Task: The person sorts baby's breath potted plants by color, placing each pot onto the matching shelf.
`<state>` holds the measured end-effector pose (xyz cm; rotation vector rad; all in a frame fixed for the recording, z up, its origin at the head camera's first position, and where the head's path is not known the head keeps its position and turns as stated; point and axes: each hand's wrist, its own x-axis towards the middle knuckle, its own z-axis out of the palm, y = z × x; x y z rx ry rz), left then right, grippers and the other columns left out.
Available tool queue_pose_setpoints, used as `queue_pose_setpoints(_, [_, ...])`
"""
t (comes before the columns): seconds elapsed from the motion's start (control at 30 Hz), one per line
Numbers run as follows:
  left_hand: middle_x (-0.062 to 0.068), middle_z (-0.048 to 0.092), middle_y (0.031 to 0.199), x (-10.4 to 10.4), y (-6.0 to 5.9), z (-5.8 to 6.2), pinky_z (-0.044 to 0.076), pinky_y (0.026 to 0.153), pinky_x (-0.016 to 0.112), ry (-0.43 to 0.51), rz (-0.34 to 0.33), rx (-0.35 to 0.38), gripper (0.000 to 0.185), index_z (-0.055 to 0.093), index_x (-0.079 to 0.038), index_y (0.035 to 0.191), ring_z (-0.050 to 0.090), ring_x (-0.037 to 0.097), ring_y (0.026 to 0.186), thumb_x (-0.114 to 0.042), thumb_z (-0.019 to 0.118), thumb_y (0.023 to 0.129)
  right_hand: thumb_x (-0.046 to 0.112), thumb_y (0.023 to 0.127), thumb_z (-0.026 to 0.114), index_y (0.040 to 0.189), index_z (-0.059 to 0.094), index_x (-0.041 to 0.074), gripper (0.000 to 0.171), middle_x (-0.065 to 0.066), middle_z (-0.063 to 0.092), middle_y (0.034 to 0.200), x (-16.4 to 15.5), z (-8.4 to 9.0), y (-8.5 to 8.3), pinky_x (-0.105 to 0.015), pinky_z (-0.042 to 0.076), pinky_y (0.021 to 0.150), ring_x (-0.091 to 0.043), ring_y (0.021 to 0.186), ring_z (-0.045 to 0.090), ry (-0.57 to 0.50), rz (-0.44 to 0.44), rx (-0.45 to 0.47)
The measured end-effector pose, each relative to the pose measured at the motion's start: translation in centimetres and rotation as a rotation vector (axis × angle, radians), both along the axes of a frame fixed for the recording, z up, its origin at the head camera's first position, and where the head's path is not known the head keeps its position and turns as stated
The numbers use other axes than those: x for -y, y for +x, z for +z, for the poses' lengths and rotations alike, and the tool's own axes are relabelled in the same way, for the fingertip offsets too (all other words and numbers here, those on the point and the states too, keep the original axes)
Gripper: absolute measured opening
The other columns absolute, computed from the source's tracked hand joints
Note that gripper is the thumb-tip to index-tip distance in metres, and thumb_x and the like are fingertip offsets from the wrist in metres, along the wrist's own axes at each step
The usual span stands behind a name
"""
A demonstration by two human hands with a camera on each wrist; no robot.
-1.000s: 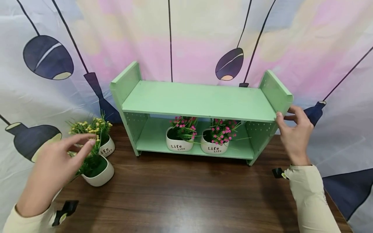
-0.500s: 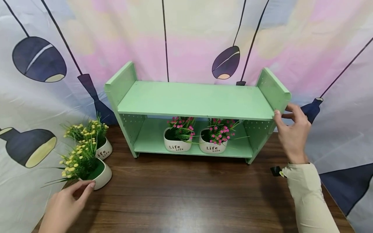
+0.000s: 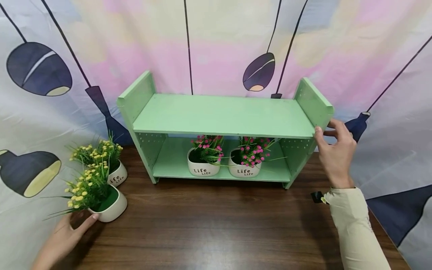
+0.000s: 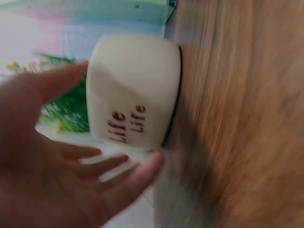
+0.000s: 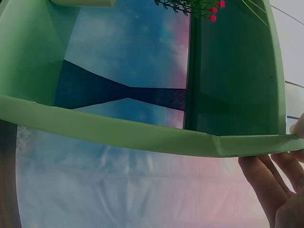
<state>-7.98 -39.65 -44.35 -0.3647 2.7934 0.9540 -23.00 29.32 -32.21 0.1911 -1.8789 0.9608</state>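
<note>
A green two-tier shelf stands at the back of the wooden table. Two white "Life" pots with pink flowers sit on its lower board. My right hand pinches the shelf's right side panel, thumb on the front edge and fingers behind; the right wrist view shows the panel edge above the fingers. My left hand lies low at the front left, with spread fingers cupping the front white pot of yellow flowers. In the left wrist view the pot sits between thumb and fingers.
A second white pot with yellow flowers stands just behind the front one. A printed curtain hangs right behind the shelf and down the left side. A small black clip sits at my right cuff.
My left hand has come down from above the yellow flowers to the table, its fingers now round the front pot. My right hand has stayed on the shelf's side panel.
</note>
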Motion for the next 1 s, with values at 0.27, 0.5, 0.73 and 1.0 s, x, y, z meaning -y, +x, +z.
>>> queue_pose_setpoints(0.27, [0.046, 0.021, 0.16, 2.5, -2.0, -0.3, 0.045, 0.1, 0.063, 0.029, -0.078, 0.064, 0.102, 0.002, 0.012, 0.163, 0.03, 0.064, 0.142, -0.061, 0.046, 0.108, 0.003, 0.096, 0.073, 0.123, 0.075, 0.002, 0.027, -0.019, 0.075, 0.114, 0.5, -0.3, 0.1, -0.025, 0.037, 0.096, 0.018, 0.088, 0.058, 0.009, 0.017, 0.005])
queue_pose_setpoints(0.5, [0.048, 0.026, 0.156, 1.9, -1.8, -0.8, 0.046, 0.096, 0.071, -0.072, -0.127, 0.088, 0.102, 0.013, 0.018, 0.159, 0.04, 0.065, 0.136, -0.063, 0.046, 0.107, 0.005, 0.097, 0.073, 0.122, 0.075, 0.001, 0.026, -0.019, 0.074, 0.114, 0.7, -0.1, -0.2, -0.027, 0.037, 0.095, 0.019, 0.088, 0.057, 0.016, 0.02, 0.001])
queue_pose_setpoints(0.73, [0.03, 0.042, 0.155, -1.7, -2.2, -1.4, 0.033, 0.116, 0.039, -0.07, -0.201, -0.341, 0.085, 0.031, 0.001, 0.161, 0.041, 0.045, 0.139, -0.038, 0.074, 0.1, 0.0, 0.096, 0.072, 0.121, 0.074, -0.002, 0.026, -0.022, 0.073, 0.113, 0.5, 0.0, -0.2, -0.016, 0.041, 0.091, 0.018, 0.088, 0.056, -0.003, -0.001, -0.012])
queue_pose_setpoints(1.0, [0.042, 0.039, 0.153, -4.0, -2.1, -0.3, 0.045, 0.092, 0.074, -0.217, -0.114, -0.228, 0.105, 0.028, 0.003, 0.162, 0.047, 0.064, 0.131, -0.067, 0.067, 0.095, 0.001, 0.096, 0.071, 0.12, 0.074, -0.002, 0.025, -0.021, 0.073, 0.112, 0.3, 0.0, -0.1, -0.01, 0.041, 0.083, 0.018, 0.088, 0.057, 0.001, -0.015, -0.011])
